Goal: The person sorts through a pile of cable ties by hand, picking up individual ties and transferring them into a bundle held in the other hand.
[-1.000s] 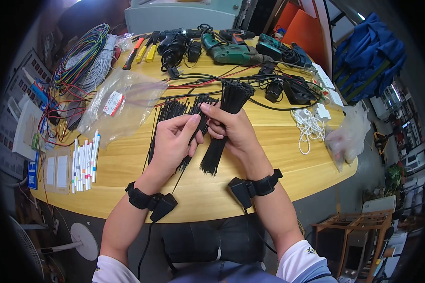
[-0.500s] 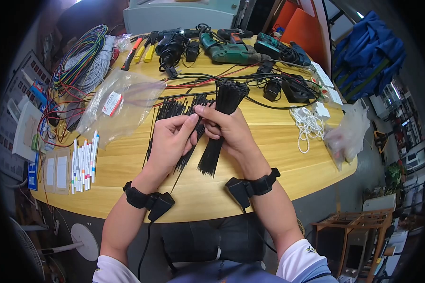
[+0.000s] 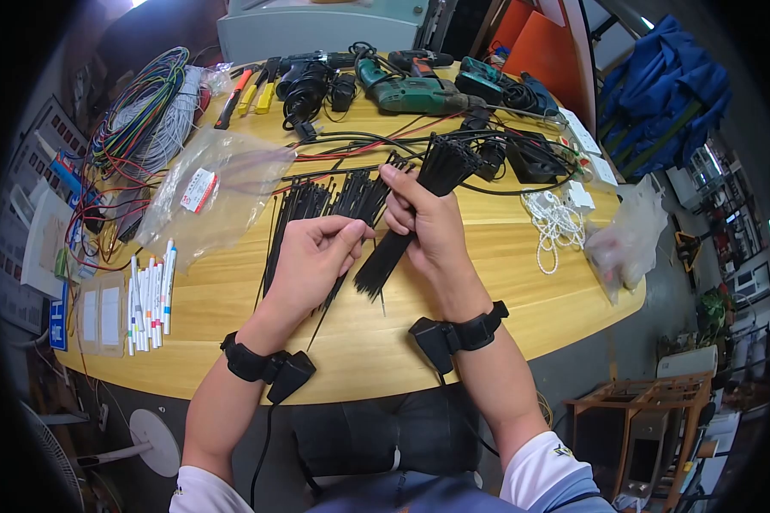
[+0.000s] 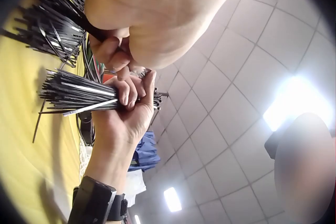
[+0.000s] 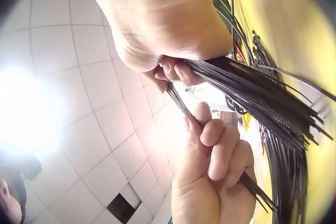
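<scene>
Working over the wooden table [image 3: 205, 329], with loose black cable ties [image 3: 304, 201] spread on it in two clumps, partly behind the left hand [image 3: 312, 261]. Holding the thick bundle [image 3: 387, 261] of like ties above the wood in the right hand [image 3: 428, 224], clamped firmly round its middle, tilted, with heads up and away, tails down toward the near edge. Pinching a few thin ties [image 5: 179, 100] between left thumb and curled fingers, with upper ends reaching the right fingertips. Cannot tell how many, nor whether gripped at that upper end or merely touched.

Probably separating a small lot from the thick bundle, or else adding to it; impossible to tell which way from here. Most likely not yet finished, given the loose clumps on the wood. Next, best to hold the right grip steady, line up the few heads, and part the fingers gently, without snagging neighbouring strands.
</scene>
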Demonstrator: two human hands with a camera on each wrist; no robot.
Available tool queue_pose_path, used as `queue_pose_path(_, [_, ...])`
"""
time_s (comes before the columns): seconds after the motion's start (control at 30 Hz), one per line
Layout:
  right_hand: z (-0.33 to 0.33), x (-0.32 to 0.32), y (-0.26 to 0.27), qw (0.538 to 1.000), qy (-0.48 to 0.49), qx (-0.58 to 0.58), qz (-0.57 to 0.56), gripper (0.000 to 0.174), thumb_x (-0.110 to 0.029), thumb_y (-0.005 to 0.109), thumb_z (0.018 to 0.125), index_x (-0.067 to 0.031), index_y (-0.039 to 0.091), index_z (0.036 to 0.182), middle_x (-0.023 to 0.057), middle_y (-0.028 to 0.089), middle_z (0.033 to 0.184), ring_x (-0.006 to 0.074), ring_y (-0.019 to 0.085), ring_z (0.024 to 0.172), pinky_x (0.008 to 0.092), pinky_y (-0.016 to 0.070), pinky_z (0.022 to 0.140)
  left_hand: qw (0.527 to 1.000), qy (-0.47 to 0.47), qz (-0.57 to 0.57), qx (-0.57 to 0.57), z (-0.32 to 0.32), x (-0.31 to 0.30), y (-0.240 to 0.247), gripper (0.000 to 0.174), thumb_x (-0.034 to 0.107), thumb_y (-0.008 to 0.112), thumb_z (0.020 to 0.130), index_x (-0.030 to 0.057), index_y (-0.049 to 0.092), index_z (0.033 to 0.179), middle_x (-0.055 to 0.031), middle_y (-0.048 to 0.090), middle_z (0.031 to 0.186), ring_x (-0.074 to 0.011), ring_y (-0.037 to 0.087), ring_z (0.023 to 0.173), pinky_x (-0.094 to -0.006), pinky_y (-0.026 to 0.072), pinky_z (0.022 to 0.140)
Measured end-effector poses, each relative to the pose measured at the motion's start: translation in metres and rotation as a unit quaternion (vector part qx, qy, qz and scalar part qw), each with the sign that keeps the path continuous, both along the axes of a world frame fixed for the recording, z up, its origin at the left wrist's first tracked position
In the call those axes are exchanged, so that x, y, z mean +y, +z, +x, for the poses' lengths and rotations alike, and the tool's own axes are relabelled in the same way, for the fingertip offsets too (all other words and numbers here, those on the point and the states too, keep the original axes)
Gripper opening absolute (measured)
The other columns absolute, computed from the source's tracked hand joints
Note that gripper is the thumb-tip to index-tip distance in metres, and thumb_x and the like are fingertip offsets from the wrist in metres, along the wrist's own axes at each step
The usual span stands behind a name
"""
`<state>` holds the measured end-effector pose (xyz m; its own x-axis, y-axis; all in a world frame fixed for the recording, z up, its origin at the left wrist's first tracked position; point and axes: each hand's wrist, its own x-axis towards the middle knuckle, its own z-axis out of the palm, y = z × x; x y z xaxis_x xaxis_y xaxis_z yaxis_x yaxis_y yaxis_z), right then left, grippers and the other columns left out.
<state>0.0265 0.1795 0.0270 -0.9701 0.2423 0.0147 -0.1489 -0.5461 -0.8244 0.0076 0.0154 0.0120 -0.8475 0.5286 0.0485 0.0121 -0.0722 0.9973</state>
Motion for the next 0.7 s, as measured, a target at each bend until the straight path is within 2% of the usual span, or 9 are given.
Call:
queue_pose_path(0.2, [-0.003, -0.001, -0.003, 0.999, 0.027, 0.001, -0.046, 0.027, -0.01, 0.071, 0.089, -0.0117, 0.052, 0.07, -0.0077, 0.038, 0.057, 0.0032, 0.034, 0.042, 0.0218, 0.0248, 0.04, 1.0, -0.002, 0.009, 0.005, -0.001, -0.001, -0.002, 0.024, 0.015, 0.057, 0.1, -0.0047, 0.069, 0.092, 0.0009, 0.056, 0.068, -0.0035, 0.043, 0.054, -0.0189, 0.033, 0.049])
queue_pose_path(0.5, [-0.001, -0.01, -0.01, 0.996, 0.09, -0.008, -0.028, 0.023, -0.02, 0.076, 0.088, -0.0074, 0.057, 0.081, -0.0073, 0.044, 0.059, 0.0017, 0.035, 0.044, 0.0216, 0.0238, 0.041, 0.998, 0.003, 0.061, -0.012, 0.002, -0.002, 0.006, 0.027, 0.018, 0.054, 0.102, -0.0044, 0.068, 0.093, 0.0007, 0.057, 0.069, -0.0037, 0.044, 0.051, -0.0184, 0.0323, 0.047])
queue_pose_path(0.53, [-0.001, -0.012, -0.009, 0.996, 0.087, -0.007, -0.013, 0.024, -0.02, 0.077, 0.087, -0.0077, 0.058, 0.079, -0.0062, 0.048, 0.059, 0.0013, 0.038, 0.045, 0.0207, 0.0241, 0.041, 0.998, -0.002, 0.062, -0.014, 0.002, -0.002, 0.006, 0.028, 0.018, 0.054, 0.102, -0.0043, 0.068, 0.093, 0.0004, 0.057, 0.069, -0.0038, 0.044, 0.051, -0.0184, 0.0321, 0.047])
queue_pose_path(0.7, [0.004, -0.017, -0.003, 0.995, 0.086, -0.03, 0.03, 0.027, -0.022, 0.077, 0.087, -0.0087, 0.058, 0.073, -0.0048, 0.052, 0.059, 0.0018, 0.042, 0.046, 0.0194, 0.0261, 0.042, 0.998, -0.036, 0.045, -0.024, 0.001, -0.004, 0.006, 0.028, 0.018, 0.053, 0.102, -0.0048, 0.067, 0.094, -0.0014, 0.059, 0.069, -0.0035, 0.043, 0.049, -0.0183, 0.0314, 0.046])
